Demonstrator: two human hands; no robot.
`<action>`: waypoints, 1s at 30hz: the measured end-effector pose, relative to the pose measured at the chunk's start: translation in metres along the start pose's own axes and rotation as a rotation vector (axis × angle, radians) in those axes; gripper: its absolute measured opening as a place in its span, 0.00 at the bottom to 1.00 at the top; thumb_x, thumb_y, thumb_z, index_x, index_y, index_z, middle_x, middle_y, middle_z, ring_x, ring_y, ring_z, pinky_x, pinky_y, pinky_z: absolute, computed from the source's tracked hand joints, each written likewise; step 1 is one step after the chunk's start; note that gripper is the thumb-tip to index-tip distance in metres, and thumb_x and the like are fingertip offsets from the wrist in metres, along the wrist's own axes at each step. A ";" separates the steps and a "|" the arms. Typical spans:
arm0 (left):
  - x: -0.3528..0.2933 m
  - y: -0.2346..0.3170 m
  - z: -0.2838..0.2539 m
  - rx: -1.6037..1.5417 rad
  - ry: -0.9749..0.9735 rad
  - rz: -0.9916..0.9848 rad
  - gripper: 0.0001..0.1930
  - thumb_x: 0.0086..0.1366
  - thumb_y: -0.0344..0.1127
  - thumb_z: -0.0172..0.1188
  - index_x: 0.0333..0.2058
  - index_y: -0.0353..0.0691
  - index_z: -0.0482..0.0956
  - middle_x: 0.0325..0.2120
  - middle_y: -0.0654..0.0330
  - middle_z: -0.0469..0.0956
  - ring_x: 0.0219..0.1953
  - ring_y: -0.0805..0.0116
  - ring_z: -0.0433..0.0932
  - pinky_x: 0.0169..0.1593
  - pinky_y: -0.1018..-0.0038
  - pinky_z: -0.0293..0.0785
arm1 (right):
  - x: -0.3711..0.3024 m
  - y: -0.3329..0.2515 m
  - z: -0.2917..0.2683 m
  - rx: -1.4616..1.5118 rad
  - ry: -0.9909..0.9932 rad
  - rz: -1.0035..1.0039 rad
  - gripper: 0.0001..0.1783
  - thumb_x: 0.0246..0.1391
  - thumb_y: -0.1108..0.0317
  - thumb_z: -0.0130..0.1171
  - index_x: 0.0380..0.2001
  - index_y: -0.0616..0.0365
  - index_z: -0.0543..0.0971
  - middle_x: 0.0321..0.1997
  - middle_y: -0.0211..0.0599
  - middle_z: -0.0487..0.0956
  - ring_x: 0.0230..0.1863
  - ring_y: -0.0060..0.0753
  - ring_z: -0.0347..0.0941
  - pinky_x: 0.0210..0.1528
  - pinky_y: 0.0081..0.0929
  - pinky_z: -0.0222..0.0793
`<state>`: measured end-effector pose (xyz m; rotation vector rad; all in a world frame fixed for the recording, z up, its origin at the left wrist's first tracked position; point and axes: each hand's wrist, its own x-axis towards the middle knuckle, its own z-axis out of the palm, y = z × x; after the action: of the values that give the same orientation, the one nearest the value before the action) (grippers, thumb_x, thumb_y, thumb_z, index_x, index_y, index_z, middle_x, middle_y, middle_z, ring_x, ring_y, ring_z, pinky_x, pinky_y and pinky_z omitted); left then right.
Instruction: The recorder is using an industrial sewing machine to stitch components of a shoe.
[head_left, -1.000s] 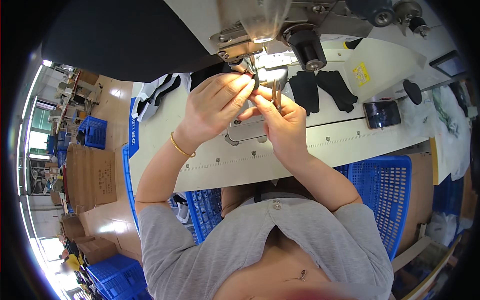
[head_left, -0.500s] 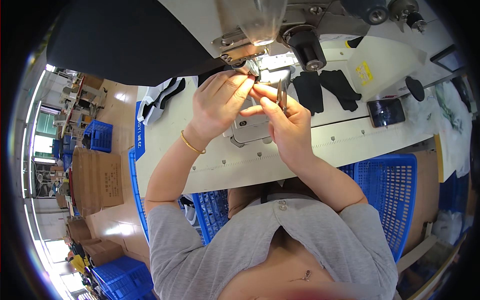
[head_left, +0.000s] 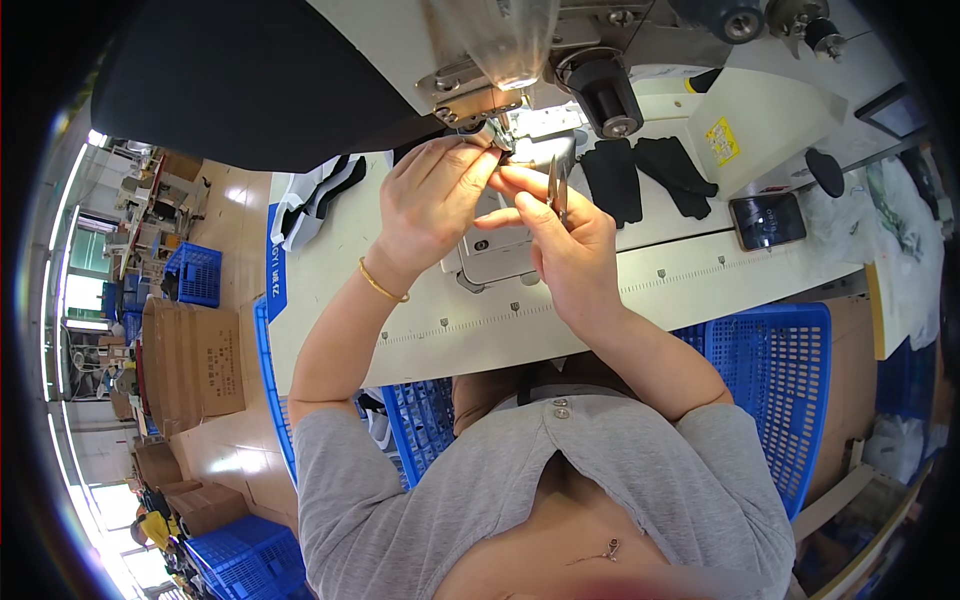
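Head view: two hands meet beneath the head of a sewing machine (head_left: 480, 105), above a pale surface (head_left: 480, 350). The left hand (head_left: 430, 205) has its fingers bunched, tips directed at the machine's lit working area; they hide what lies beneath them, so whether they pinch anything cannot be told. The right hand (head_left: 575, 250) grips small scissors (head_left: 563, 192), its thumb and forefinger reaching toward the left fingertips. The scissors stand just right of those fingertips; their long axis runs away from the wearer, roughly in line with the right hand, tips toward the machine. The blades seem slightly parted. The step in hand appears to be close fingertip work, with the scissors held ready; the next move probably calls for steady left fingers and a small turn of the right wrist, should the blades be used. Two dark fabric pieces (head_left: 612, 180) lie beyond and right of the right hand, a phone (head_left: 767, 221) farther right; white-and-black pieces (head_left: 320, 200) lie left of the left hand.
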<state>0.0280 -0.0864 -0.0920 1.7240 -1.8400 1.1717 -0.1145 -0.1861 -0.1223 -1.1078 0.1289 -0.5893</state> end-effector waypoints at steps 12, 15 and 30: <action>0.010 -0.024 -0.010 -0.195 -0.546 -0.613 0.11 0.56 0.35 0.60 0.36 0.35 0.77 0.25 0.48 0.78 0.29 0.50 0.78 0.34 0.64 0.72 | -0.008 0.002 -0.008 -0.270 -0.100 -0.211 0.10 0.61 0.76 0.52 0.43 0.62 0.79 0.52 0.39 0.79 0.34 0.21 0.77 0.38 0.20 0.73; 0.020 -0.026 -0.014 -0.236 -0.652 -0.645 0.10 0.57 0.35 0.60 0.35 0.36 0.77 0.28 0.50 0.77 0.31 0.51 0.79 0.33 0.63 0.74 | -0.003 0.006 -0.007 -0.376 -0.229 -0.412 0.13 0.51 0.81 0.58 0.42 0.61 0.78 0.57 0.43 0.75 0.34 0.28 0.78 0.37 0.24 0.74; -0.006 -0.045 -0.085 -0.695 -1.217 -0.726 0.13 0.58 0.32 0.49 0.25 0.32 0.82 0.15 0.54 0.78 0.18 0.65 0.77 0.25 0.73 0.73 | 0.007 0.013 -0.015 -0.903 -0.363 -0.680 0.21 0.38 0.74 0.68 0.40 0.58 0.78 0.40 0.36 0.79 0.37 0.41 0.78 0.35 0.34 0.76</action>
<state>0.0485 -0.0140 -0.0316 2.4085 -1.4433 -0.9008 -0.1097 -0.1972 -0.1387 -2.1525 -0.3509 -0.9563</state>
